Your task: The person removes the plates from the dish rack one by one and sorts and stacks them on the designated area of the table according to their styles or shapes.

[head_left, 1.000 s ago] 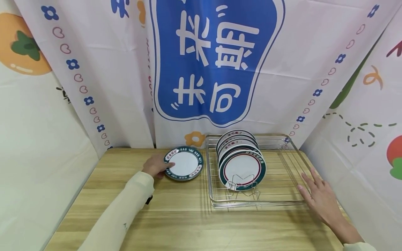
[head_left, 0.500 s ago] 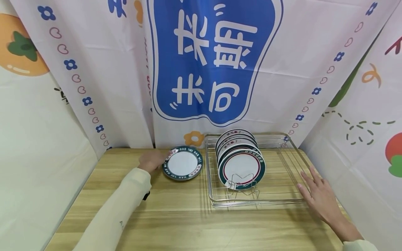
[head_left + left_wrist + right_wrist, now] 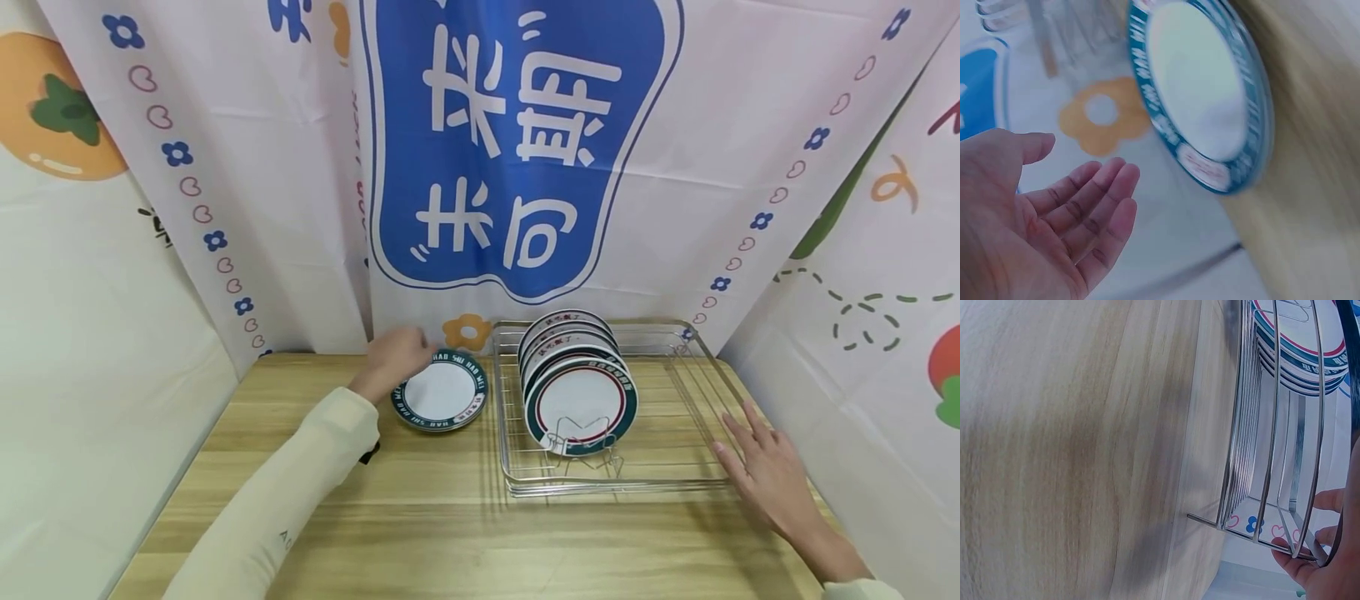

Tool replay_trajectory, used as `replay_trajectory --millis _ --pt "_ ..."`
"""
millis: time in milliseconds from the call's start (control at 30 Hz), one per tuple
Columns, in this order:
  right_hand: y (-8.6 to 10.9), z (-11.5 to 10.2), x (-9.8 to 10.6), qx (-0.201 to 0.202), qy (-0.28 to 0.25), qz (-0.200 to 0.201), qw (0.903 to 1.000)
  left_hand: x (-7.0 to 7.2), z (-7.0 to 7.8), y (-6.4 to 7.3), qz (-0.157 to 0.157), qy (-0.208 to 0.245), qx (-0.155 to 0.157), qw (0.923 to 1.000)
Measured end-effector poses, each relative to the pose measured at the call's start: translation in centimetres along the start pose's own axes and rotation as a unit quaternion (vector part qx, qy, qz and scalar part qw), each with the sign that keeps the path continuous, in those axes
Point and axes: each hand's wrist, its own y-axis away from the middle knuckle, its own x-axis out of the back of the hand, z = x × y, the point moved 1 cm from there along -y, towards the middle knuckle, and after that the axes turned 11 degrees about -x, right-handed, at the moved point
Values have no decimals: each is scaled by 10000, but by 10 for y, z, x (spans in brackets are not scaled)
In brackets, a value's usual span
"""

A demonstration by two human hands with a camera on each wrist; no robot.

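My left hand is over the far left edge of a small stack of plates lying flat on the table, white with green lettered rims. In the left wrist view its palm shows, fingers loosely bent, nothing held, and a gap between fingertips and the blurred plates. My right hand holds the front right corner of a wire basket. The right wrist view has fingers on either side of the basket's rim. Several green-rimmed plates stand in a row inside the basket, in a wire holder.
A patterned cloth hangs close behind the table, and similar printed cloth covers both sides. The basket stands to the right of the flat stack, with only a narrow strip of table between them.
My left hand was gripping the stack's left edge, thumb on top. It drew off leftward, then moved up and right over the far edge. My right hand and the plates stay put.
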Motion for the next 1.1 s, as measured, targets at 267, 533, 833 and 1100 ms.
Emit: replay_trajectory --millis 267,533,833,1100 --pt "0 0 -2 5 -47 57 10000 3 53 0 349 -132 -921 9950" --pt "0 -1 -2 -18 -51 -17 10000 -3 92 4 518 -48 -1607 9856" --pt "0 -1 1 -66 -55 -31 10000 -15 132 9 449 -77 -2312 9718" --pt "1 1 -1 -10 -124 48 9999 -34 151 7 282 101 -2626 9644"
